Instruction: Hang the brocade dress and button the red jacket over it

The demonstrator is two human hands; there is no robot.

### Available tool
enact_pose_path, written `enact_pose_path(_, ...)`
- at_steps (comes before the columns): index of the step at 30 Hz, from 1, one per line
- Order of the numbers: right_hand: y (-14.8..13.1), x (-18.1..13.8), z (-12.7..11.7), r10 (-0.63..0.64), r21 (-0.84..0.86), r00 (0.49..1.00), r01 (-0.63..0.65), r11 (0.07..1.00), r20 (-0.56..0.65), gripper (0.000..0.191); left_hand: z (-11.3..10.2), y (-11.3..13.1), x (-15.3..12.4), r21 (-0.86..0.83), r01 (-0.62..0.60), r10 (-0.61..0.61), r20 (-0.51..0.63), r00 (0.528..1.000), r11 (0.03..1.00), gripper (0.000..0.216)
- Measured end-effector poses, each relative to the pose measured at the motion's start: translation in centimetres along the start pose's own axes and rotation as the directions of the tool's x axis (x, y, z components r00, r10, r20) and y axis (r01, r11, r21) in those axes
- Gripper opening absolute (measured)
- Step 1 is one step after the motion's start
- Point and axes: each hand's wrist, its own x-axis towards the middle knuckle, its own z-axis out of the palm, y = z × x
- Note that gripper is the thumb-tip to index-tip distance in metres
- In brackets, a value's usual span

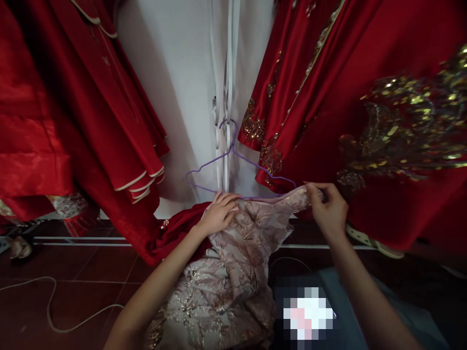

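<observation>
Left hand (219,214): grip wide, flat on pink brocade dress (237,257).
Right hand (328,208): grip pinched on dress edge.
Purple wire hanger (233,154): just above both hands.
Sides: red gold-embroidered gowns (350,73).

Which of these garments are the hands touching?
The pale pink brocade garment at the purple hanger; left hand and right hand are on it. The other garments are red.

Dark red tiled floor (91,272), white cable (51,311) across it.
</observation>
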Motion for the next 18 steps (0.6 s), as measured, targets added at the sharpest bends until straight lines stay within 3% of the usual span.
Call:
enact_pose_path(6, 1.5, 1.2, -0.3, 0.036, -0.146, 0.994, -0.051, 0.988, -0.103, 0.031, -1.1, 0.8, -0.6, -0.004, -0.004, 0.004, -0.011, 1.0, 1.0, 0.023)
enact_pose_path(13, 1.6, 1.2, -1.1, 0.037, -0.113, 0.999, -0.04, 0.993, -0.032, 0.027, -0.4, 0.4, -0.7, 0.043, -0.014, 0.015, -0.018, 1.0, 0.999, 0.024)
enact_pose_path(18, 0.4, 2.1, -0.3, -0.006, -0.018, 1.0, 0.006, 1.0, 0.007, 0.026, -0.4, 0.2, -0.3, 0.007, -0.025, 0.025, -0.004, 1.0, 1.0, 0.024)
